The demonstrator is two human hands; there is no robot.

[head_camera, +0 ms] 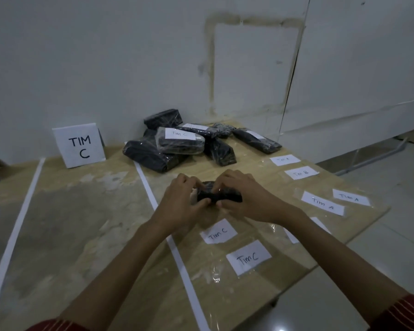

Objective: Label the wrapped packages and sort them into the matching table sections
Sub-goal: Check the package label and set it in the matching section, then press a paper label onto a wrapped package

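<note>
My left hand [181,199] and right hand [245,197] both close on a small black package [221,195], held just above the worktop [86,211] near its middle, right of a white tape line [151,192]. The package's long axis runs left to right, each end in one hand; my fingers hide most of it.

The worktop's right edge runs slantwise from the far wall towards me, with bare floor [392,247] beyond it. A second tape line [17,223] marks off a section on the left, and the stretch between the two lines is open. A standing card reading TIM C [80,145] sits at the far end of that section, against the wall [105,56].

Far from me, right of the card, a pile of black wrapped packages [177,144] lies against the wall. The top one carries a Tim C slip, and the packages point in different ways.

Paper labels lie flat along the right side: two Tim C labels [247,258] nearest me, just below my hands, two Tim A labels [323,203] near the right edge, and two further labels [301,173] beyond those, one reading Tim B, the other too blurred to read. Clear film glints over the labels.

The worktop is pale, mottled wood. The wall is white, with a stained rectangular outline on it.
</note>
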